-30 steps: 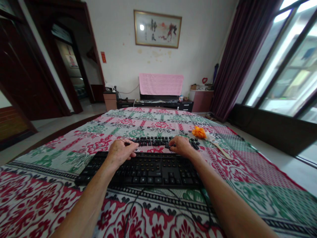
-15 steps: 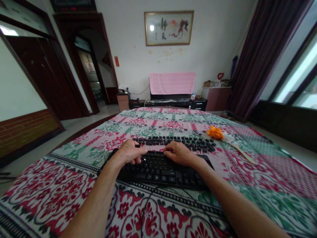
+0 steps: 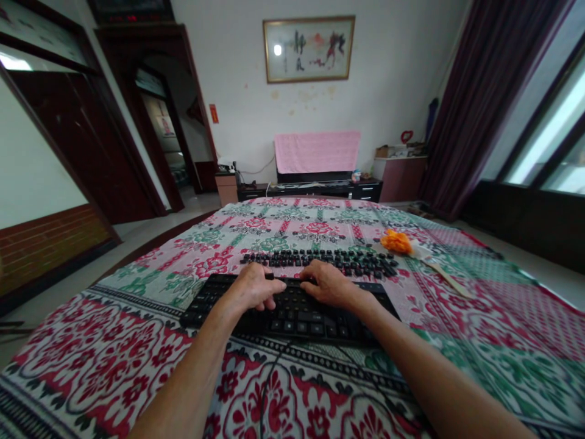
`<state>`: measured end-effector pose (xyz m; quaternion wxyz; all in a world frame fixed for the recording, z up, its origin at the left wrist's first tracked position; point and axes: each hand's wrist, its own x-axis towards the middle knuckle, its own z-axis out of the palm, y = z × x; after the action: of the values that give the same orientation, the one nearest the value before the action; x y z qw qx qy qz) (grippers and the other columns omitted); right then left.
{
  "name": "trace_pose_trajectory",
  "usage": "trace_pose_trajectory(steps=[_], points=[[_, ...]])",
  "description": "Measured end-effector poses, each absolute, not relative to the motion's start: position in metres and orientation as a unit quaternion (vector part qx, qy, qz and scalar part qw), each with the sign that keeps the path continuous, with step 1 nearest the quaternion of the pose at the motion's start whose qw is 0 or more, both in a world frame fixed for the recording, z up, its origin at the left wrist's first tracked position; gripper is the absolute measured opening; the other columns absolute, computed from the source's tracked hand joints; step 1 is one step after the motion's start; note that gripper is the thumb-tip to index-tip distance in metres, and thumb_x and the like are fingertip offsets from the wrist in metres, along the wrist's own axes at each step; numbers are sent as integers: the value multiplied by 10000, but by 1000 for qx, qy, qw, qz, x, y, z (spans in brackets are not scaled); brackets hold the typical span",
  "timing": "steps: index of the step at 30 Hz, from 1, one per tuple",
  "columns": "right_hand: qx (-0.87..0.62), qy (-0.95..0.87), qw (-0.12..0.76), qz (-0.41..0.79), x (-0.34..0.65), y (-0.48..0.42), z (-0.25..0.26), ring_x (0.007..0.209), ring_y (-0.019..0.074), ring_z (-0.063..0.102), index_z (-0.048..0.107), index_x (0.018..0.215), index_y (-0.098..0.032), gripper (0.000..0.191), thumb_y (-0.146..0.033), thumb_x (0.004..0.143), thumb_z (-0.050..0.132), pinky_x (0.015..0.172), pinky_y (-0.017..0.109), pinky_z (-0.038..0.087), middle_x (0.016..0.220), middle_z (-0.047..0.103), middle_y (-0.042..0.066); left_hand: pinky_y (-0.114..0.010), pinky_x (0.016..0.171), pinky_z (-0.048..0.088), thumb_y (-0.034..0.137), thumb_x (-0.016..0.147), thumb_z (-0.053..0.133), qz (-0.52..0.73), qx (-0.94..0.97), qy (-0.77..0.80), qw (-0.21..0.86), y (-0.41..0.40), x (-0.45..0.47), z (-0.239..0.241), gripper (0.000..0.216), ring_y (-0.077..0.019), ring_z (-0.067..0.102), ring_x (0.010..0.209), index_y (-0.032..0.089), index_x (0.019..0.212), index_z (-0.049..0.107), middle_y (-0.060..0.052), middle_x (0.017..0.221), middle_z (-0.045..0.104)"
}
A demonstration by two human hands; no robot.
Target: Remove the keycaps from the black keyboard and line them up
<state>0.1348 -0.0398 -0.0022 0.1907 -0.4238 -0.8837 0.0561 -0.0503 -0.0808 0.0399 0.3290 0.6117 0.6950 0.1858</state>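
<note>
A black keyboard (image 3: pixel 256 326) lies in front of me, with part of its middle bare of keycaps. My left hand (image 3: pixel 254 286) is closed above its upper middle, and a small black keycap (image 3: pixel 269 276) pokes out from the fingers. Thumb and fingers of my right hand (image 3: pixel 329 284) are pinched together at the keyboard's top row. What they grip there is hidden. Just beyond the keyboard, loose black keycaps (image 3: pixel 350 263) stand in rows on the cloth.
A patterned tablecloth (image 3: pixel 137 347) covers the table. To the right lies a brush (image 3: pixel 445 277) with an orange fluffy head (image 3: pixel 397 241). The keyboard's cable (image 3: pixel 266 384) runs toward me. Farther off, a pink cloth (image 3: pixel 317 152) drapes over a screen on a low cabinet.
My left hand has moved right along the keyboard, closer to my right hand, carrying the black keycap. The right hand stays at nearly the same place on the top row.
</note>
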Motion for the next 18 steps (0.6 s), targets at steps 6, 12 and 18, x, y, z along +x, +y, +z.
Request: trace_pose_trajectory(steps=[6, 12, 18], points=[[-442, -872, 202, 62, 132, -42, -8, 799, 149, 525, 618, 915, -176, 211, -277, 771, 502, 729, 245, 375, 873, 555, 64, -193, 355, 381, 354, 635, 533, 185, 627, 693, 304, -80, -46, 32, 372, -134, 528, 344, 88, 884, 608, -57, 465, 625], [-457, -865, 193, 66, 128, -45, -11, 838, 161, 520, 588, 996, -176, 265, -311, 793, 486, 747, 260, 370, 931, 533, 81, -183, 362, 383, 311, 635, 523, 186, 624, 684, 328, -84, -44, 34, 313, -131, 539, 361, 89, 837, 611, -71, 504, 637], [-447, -870, 195, 69, 128, -46, -12, 855, 162, 516, 583, 1014, -176, 275, -312, 808, 462, 765, 259, 363, 926, 530, 80, -191, 371, 385, 240, 628, 507, 222, 610, 694, 311, -80, -44, 25, 298, -137, 539, 367, 126, 872, 634, -37, 448, 606]])
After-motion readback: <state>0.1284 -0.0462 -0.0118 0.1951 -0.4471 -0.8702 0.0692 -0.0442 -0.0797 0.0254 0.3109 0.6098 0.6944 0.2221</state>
